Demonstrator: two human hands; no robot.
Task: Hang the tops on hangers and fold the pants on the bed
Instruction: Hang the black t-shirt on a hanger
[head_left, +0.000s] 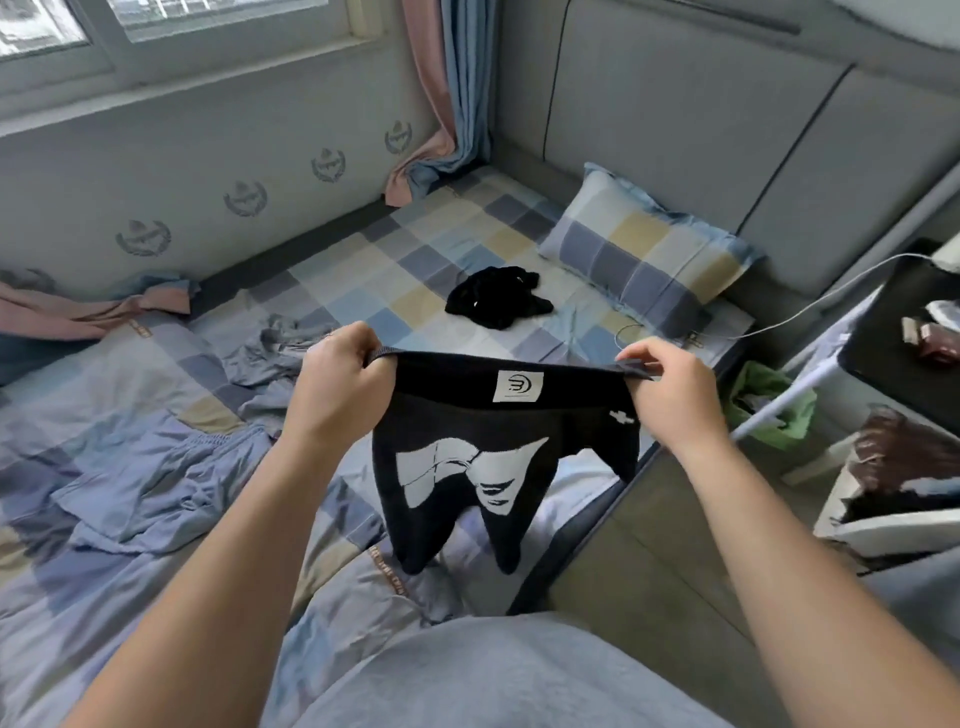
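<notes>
Black pants (462, 441) with a white printed graphic and a white label hang in the air over the bed's near edge, legs dangling. My left hand (343, 379) grips the waistband's left end and my right hand (670, 384) pinches its right end, stretching it flat between them. A crumpled black garment (496, 299) lies on the checked sheet (384, 291) near the pillow. A light blue garment with an elastic waist (171, 473) lies spread on the bed to the left. No hanger is in view.
A checked pillow (644, 249) leans at the padded headboard (691, 114). A rumpled quilt (104, 415) covers the bed's left. To the right stand a dark table (904, 332), a white cable (810, 306), a green bag (769, 400) and an open box (904, 499).
</notes>
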